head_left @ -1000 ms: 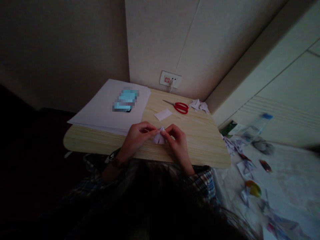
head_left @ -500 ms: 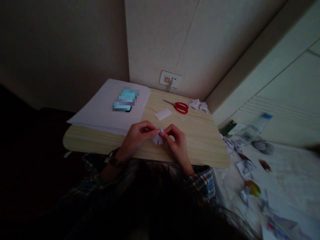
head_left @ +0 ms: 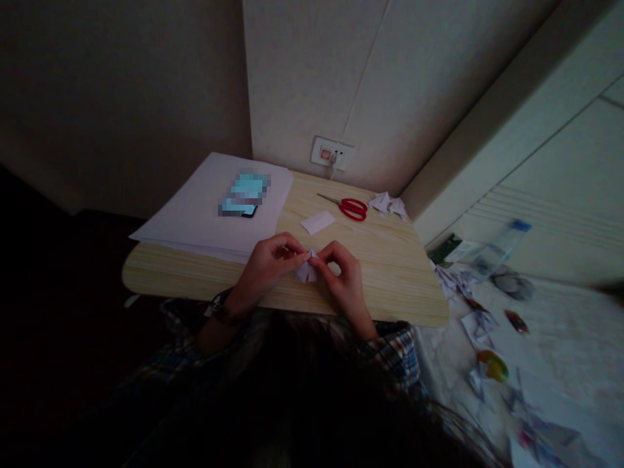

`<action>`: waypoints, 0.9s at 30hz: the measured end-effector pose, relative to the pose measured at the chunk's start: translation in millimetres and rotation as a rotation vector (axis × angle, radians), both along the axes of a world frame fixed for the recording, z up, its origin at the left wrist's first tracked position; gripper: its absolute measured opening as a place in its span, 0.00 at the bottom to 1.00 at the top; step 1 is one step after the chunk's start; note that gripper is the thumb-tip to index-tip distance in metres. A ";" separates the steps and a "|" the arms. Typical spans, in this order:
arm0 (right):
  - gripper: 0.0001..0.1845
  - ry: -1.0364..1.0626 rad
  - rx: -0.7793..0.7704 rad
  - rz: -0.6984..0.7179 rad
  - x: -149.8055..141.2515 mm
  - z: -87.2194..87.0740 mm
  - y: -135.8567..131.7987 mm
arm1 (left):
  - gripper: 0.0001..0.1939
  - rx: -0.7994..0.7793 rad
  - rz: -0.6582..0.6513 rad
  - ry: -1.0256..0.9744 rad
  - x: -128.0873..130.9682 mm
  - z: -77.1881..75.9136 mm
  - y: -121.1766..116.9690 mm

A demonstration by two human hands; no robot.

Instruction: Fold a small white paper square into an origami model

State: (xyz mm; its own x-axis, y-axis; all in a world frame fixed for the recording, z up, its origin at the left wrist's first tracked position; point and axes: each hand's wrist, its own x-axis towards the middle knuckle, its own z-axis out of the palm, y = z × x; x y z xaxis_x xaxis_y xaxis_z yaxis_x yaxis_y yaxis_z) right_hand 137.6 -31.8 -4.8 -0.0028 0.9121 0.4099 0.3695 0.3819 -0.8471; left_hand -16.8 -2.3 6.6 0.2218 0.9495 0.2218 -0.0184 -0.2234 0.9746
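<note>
Between my two hands is a small piece of folded white paper [head_left: 306, 272], held above the near part of the wooden table [head_left: 390, 279]. My left hand [head_left: 270, 263] pinches its left side between thumb and fingers. On the other side, my right hand [head_left: 344, 270] pinches it near the top point. The fingertips hide part of the folds. Just beyond the hands lies a small white paper rectangle [head_left: 318, 222]. Red-handled scissors [head_left: 351, 208] rest behind it, blades pointing left.
Large white paper sheets [head_left: 195, 208] cover the table's left side, with a phone [head_left: 246, 195] on top. Folded paper pieces [head_left: 385, 203] sit at the back right corner. A wall socket [head_left: 332, 154] holds a plug. Paper scraps and packets [head_left: 517, 322] litter the white surface at right.
Both hands keep their pinch on the folded paper, with only a very slight shift. Everything else on the table stays where it was.
</note>
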 end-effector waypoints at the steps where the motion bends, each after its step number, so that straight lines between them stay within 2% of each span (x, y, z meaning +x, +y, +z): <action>1: 0.13 0.010 -0.004 -0.003 0.0 0.1 0.1 | 0.08 0.012 0.014 0.005 0.1 -0.3 -0.3; 10: 0.12 0.027 0.004 -0.006 0.2 1.4 -0.4 | 0.08 -0.001 -0.005 -0.007 0.8 -1.5 0.1; 20: 0.11 -0.021 0.056 -0.005 -0.3 2.1 -1.0 | 0.07 0.066 0.023 0.005 1.0 -0.9 -1.5; 27: 0.13 -0.049 0.066 -0.019 -2.0 2.0 -0.7 | 0.05 0.238 0.120 0.086 3.7 -7.2 -2.1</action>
